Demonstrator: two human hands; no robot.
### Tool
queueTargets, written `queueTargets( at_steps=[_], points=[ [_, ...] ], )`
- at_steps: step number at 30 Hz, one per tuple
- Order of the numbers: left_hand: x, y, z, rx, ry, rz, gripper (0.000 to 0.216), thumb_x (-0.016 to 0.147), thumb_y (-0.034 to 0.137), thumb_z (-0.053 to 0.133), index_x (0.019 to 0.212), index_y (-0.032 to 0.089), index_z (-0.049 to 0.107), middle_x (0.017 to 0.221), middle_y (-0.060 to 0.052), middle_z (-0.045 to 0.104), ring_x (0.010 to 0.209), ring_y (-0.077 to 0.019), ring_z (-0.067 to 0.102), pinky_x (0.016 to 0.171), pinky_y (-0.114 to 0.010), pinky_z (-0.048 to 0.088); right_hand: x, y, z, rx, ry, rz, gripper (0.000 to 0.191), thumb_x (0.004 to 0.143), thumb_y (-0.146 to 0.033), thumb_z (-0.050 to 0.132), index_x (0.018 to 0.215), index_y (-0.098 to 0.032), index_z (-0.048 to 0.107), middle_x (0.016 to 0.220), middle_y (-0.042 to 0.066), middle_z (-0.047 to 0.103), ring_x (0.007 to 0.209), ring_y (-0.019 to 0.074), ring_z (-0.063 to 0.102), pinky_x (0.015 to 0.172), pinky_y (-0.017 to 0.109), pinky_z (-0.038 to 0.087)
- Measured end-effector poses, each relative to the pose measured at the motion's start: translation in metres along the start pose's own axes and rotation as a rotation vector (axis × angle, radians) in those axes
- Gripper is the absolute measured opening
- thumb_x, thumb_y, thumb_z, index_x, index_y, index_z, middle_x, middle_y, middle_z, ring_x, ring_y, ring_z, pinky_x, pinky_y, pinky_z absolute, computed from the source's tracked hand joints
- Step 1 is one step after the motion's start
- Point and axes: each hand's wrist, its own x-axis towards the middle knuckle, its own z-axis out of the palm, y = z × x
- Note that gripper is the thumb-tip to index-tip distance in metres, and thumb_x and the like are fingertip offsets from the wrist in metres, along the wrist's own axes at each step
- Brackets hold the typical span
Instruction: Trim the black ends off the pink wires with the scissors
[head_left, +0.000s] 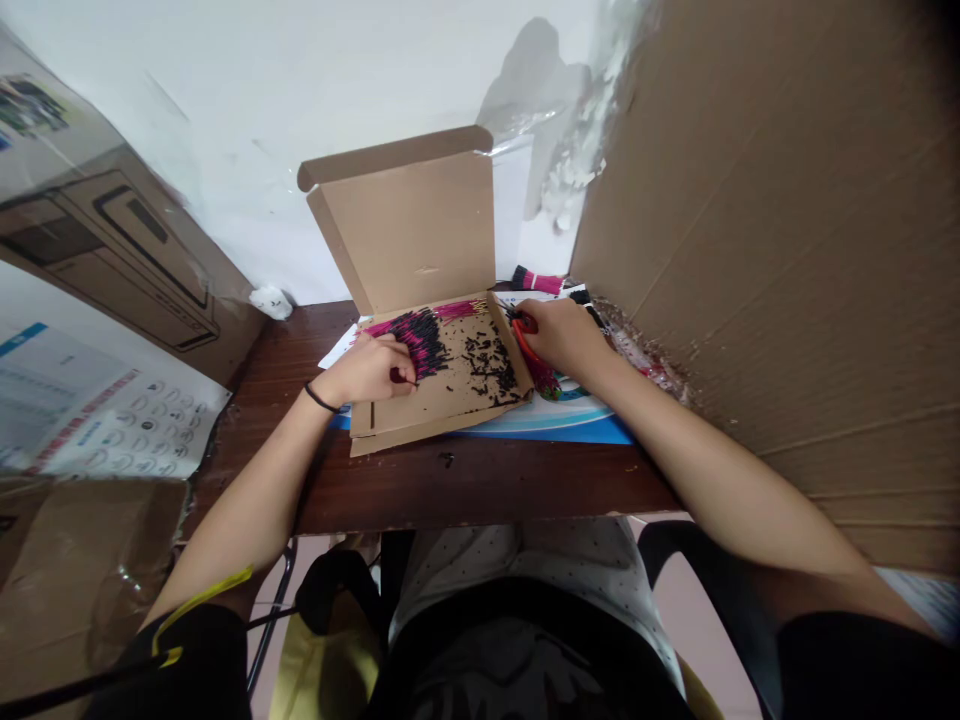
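My left hand [369, 370] is over the left side of an open, shallow cardboard box [397, 425], its fingers curled together. What they pinch, if anything, is too small to make out. Beside and behind it lies a pile of short pink wires with black sleeves [416, 335]. Many loose black bits [487, 365] are scattered over the right half of the box floor. At the box's right wall, my right hand [559, 335] is closed around an orange-handled hand tool [527, 348]; its working end is mostly hidden, so I cannot tell its exact kind.
The box lid [420, 225] stands up against the white wall. A tied pink-and-black wire bundle [537, 281] lies behind my right hand. Under the box is a blue-and-white sheet [555, 430] on the dark wooden table [480, 490]. Large cardboard [772, 240] closes off the right side.
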Motion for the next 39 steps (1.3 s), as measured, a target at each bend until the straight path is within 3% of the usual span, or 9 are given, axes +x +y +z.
queueTargets(
  at_steps=[6,10,12,14,17,20,28,39],
  points=[
    [-0.001,-0.001,0.004,-0.016,-0.013,-0.016,0.013,0.074,0.024,0.058,0.064,0.021,0.066,0.072,-0.004,0.063,0.067,-0.0153,0.054,0.068,-0.03,0.039,-0.005,-0.011,-0.004,0.005,-0.005,-0.022,0.027,0.084,-0.029,0.05,0.098,-0.017,0.069,0.081,0.012,0.068,0.072,0.0213,0.057,0.059,0.031,0.03],
    [0.0,0.012,0.003,-0.109,0.127,-0.037,0.014,0.078,0.028,0.056,0.067,0.019,0.059,0.073,-0.005,0.059,0.071,-0.0165,0.052,0.072,-0.032,0.041,-0.007,-0.015,-0.003,0.061,0.012,-0.059,0.029,0.082,-0.027,0.052,0.104,-0.018,0.069,0.078,0.01,0.068,0.07,0.0204,0.057,0.06,0.031,0.032],
    [0.002,0.026,0.01,-0.324,0.262,-0.047,0.018,0.082,0.035,0.055,0.073,0.019,0.054,0.078,-0.005,0.058,0.072,-0.016,0.052,0.07,-0.031,0.043,-0.01,-0.019,0.0,0.16,0.013,-0.115,0.03,0.081,-0.029,0.054,0.104,-0.019,0.07,0.075,0.008,0.068,0.068,0.0185,0.057,0.06,0.03,0.033],
    [0.006,0.041,0.023,-0.735,0.354,-0.028,0.026,0.085,0.045,0.051,0.08,0.021,0.047,0.082,-0.006,0.059,0.071,-0.0149,0.056,0.064,-0.03,0.045,-0.013,-0.024,0.002,0.28,0.002,-0.175,0.03,0.081,-0.033,0.055,0.102,-0.019,0.071,0.07,0.005,0.066,0.064,0.0156,0.055,0.06,0.029,0.035],
    [0.014,0.059,0.047,-1.236,0.336,-0.023,0.032,0.083,0.051,0.056,0.085,0.023,0.041,0.069,0.002,0.054,0.05,-0.0093,0.047,0.052,-0.026,0.042,-0.019,-0.033,0.004,0.38,-0.006,-0.207,0.03,0.081,-0.035,0.057,0.099,-0.017,0.071,0.063,0.003,0.064,0.057,0.0124,0.052,0.059,0.026,0.034],
    [0.019,0.065,0.062,-1.423,0.383,-0.053,0.032,0.08,0.046,0.063,0.083,0.023,0.041,0.061,0.006,0.048,0.044,-0.0053,0.035,0.046,-0.021,0.032,-0.024,-0.039,0.006,0.374,-0.001,-0.228,0.029,0.08,-0.034,0.058,0.098,-0.016,0.071,0.063,0.003,0.064,0.056,0.012,0.051,0.057,0.025,0.031],
    [0.019,0.063,0.065,-1.521,0.425,-0.14,0.031,0.077,0.04,0.069,0.084,0.019,0.047,0.062,0.005,0.053,0.047,-0.0045,0.038,0.046,-0.019,0.03,-0.025,-0.043,0.023,0.337,-0.048,-0.214,0.028,0.082,-0.038,0.056,0.093,-0.017,0.071,0.069,0.005,0.068,0.061,0.0146,0.056,0.057,0.024,0.031],
    [0.023,0.053,0.074,-1.411,0.503,-0.247,0.033,0.079,0.047,0.065,0.084,0.018,0.051,0.065,0.004,0.052,0.047,-0.0044,0.042,0.044,-0.018,0.03,-0.024,-0.042,0.031,0.393,-0.079,-0.198,0.029,0.082,-0.039,0.058,0.095,-0.016,0.071,0.068,0.004,0.067,0.058,0.0126,0.054,0.056,0.023,0.032]
  ],
)
